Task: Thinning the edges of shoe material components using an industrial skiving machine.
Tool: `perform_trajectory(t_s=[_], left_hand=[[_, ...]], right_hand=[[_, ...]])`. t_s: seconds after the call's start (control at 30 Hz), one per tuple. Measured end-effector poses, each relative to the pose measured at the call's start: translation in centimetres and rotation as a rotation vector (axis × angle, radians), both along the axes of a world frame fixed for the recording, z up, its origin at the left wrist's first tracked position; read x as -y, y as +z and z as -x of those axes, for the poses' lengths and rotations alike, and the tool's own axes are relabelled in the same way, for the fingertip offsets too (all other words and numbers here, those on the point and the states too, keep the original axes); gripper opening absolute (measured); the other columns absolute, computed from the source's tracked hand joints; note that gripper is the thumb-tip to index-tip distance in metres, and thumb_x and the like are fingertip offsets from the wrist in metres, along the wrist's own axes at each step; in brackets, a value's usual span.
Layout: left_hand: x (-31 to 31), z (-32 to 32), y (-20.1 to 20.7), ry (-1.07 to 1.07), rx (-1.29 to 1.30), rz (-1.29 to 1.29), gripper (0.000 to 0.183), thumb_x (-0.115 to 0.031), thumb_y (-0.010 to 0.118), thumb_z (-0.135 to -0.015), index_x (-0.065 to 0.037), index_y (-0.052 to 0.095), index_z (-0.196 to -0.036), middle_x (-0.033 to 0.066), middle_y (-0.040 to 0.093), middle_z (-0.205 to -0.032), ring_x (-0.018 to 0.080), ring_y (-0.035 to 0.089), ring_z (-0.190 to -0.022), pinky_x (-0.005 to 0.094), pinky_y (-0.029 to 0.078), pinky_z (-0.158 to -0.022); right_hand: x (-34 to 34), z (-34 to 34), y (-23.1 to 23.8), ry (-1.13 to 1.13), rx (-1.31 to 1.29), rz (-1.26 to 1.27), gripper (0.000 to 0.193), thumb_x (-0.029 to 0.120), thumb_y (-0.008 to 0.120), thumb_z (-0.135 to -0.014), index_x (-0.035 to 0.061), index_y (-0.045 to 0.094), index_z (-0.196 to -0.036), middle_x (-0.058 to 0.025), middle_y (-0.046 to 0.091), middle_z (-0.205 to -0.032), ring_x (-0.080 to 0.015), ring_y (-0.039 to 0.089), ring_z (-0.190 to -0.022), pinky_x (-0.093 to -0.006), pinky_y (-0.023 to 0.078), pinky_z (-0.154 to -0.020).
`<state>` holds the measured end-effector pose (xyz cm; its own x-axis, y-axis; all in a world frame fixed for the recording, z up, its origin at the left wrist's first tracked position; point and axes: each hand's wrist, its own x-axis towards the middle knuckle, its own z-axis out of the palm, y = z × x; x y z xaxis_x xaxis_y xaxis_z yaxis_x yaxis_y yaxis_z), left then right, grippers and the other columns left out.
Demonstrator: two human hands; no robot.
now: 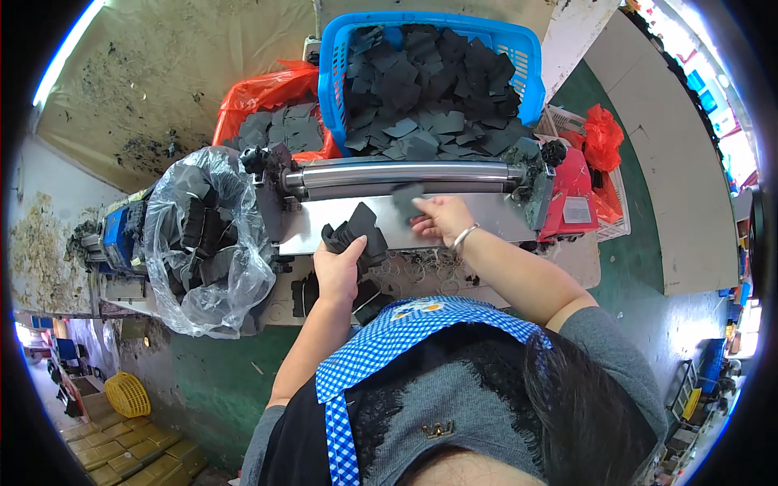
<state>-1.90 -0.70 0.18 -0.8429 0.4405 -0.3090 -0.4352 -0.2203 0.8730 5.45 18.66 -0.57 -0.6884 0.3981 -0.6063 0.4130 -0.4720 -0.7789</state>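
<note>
In my left hand (340, 263) is a fanned stack of flat black pieces (361, 231), gripped between thumb and fingers. My right hand (444, 220) pinches a single dark flat piece (407, 202) over the shiny metal plate (312, 223), close in front of the steel rollers (405, 173). The piece is slightly blurred, and its far edge is near the rollers. Below my left hand, bundles of black pieces (304, 296) lie on the bench by my apron, partly hidden by my forearm.
Behind the rollers stands a blue basket (327, 81) heaped with black pieces. A red bag (267, 85) holding grey pieces is beside it. To the left sits a clear plastic bag (243, 283) with black bundles. Several rings (438, 271) lie on the bench. The machine's red end housing (567, 190) stands right.
</note>
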Motion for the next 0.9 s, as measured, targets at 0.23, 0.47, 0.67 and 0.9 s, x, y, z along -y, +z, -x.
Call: perform_trajectory(t_s=[0.23,0.47,0.67,0.9], left_hand=[[-0.9,-1.1,1.0,0.0,0.034,-0.099,0.023,0.003,0.066,-0.076,0.003,0.058,-0.097,0.0083,0.064,-0.089,0.0152,0.063,-0.077,0.0272,0.051,-0.069],[-0.3,-0.6,0.7,-0.041,-0.005,-0.131,0.022,0.004,0.065,-0.077,0.003,0.059,-0.098,0.0096,0.064,-0.091,0.0162,0.063,-0.078,0.0281,0.052,-0.071],[0.3,0.3,-0.2,0.01,0.108,-0.174,0.025,0.005,0.059,-0.079,0.006,0.058,-0.104,0.0139,0.064,-0.094,0.0225,0.065,-0.08,0.0345,0.054,-0.072],[0.2,-0.1,0.5,-0.051,0.184,-0.191,0.024,0.004,0.061,-0.078,0.005,0.058,-0.102,0.0131,0.064,-0.092,0.0221,0.065,-0.08,0.0345,0.054,-0.071]], right_hand=[[4.8,-1.0,2.9,0.307,-0.354,-1.085,0.019,0.016,0.073,-0.074,0.0003,0.062,-0.075,-0.0089,0.063,-0.073,-0.0128,0.06,-0.06,-0.0269,0.048,-0.055],[4.4,-1.0,1.1,0.311,-0.516,-0.894,0.014,0.014,0.068,-0.079,0.0008,0.062,-0.076,-0.0073,0.064,-0.08,-0.0138,0.061,-0.068,-0.0257,0.05,-0.059],[0.9,-0.2,-0.8,-0.095,-0.099,-0.006,0.024,0.024,0.057,-0.09,0.0005,0.056,-0.091,-0.0119,0.063,-0.082,-0.0179,0.063,-0.063,-0.024,0.053,-0.055],[2.6,-0.9,2.5,0.062,-0.083,0.076,0.03,0.031,0.061,-0.087,0.0026,0.054,-0.092,-0.0107,0.063,-0.082,-0.0144,0.061,-0.057,-0.0199,0.045,-0.045]])
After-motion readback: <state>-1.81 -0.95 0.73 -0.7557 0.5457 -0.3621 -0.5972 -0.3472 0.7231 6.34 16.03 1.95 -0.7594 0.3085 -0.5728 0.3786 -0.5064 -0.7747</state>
